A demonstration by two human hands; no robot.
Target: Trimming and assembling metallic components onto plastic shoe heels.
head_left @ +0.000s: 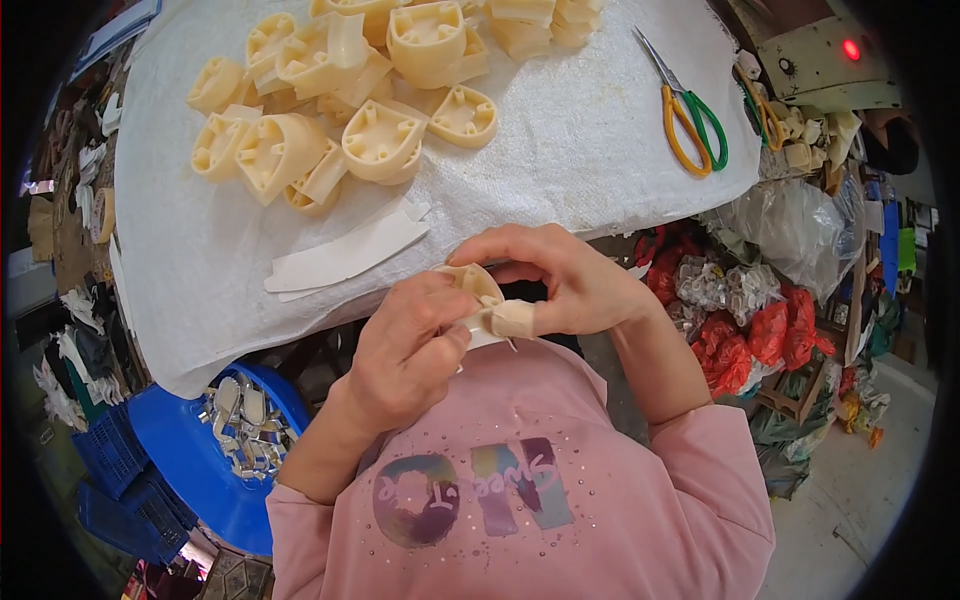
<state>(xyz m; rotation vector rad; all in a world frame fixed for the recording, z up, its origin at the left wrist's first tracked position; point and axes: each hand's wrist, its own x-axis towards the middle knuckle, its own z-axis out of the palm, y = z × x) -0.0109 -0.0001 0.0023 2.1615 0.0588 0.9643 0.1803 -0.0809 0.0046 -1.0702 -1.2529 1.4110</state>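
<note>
In front of my chest, at the table's near edge, a cream plastic shoe heel (476, 281) is held between both hands, hollow ribbed side up. My left hand (400, 350) is closed on its left side, thumb and fingers pressed on a white strip (482, 332) along the heel's near side. From the right, my right hand (570, 280) curls around the heel, fingers over the far rim. A beige wrap covers its thumb tip (513, 318). A few flat white cut pieces (350, 252) lie on the table just beyond my left hand.
Several more cream heels (380, 140) are heaped on the white-covered table (570, 150). Scissors (688, 115) with orange and green handles lie at the right. A blue basin (180, 430) of shiny metallic-looking parts stands lower left; red plastic bags (765, 340) are at the right.
</note>
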